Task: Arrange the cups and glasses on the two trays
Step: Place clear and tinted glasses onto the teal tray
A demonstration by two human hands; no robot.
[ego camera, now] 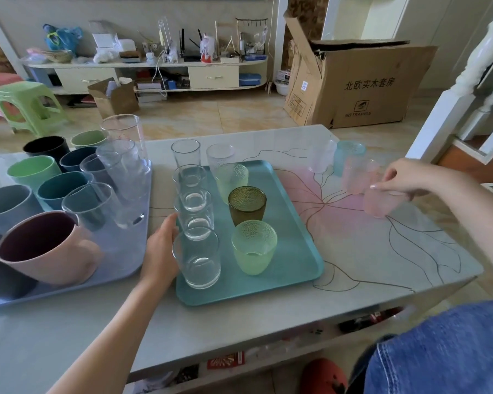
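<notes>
On the bench [239, 314], the left hand [161, 251] rests against the near clear glass [198, 258] at the left edge of the teal tray [293, 223], its grip loosely cupped on the glass's side. The right hand [404, 177] has its grip clenched around a pink glass [380, 201], right of the tray. The teal tray carries a column of clear glasses and a column of green ones. The lavender tray [120, 251], just beside it on the left, holds coloured cups and clear glasses.
</notes>
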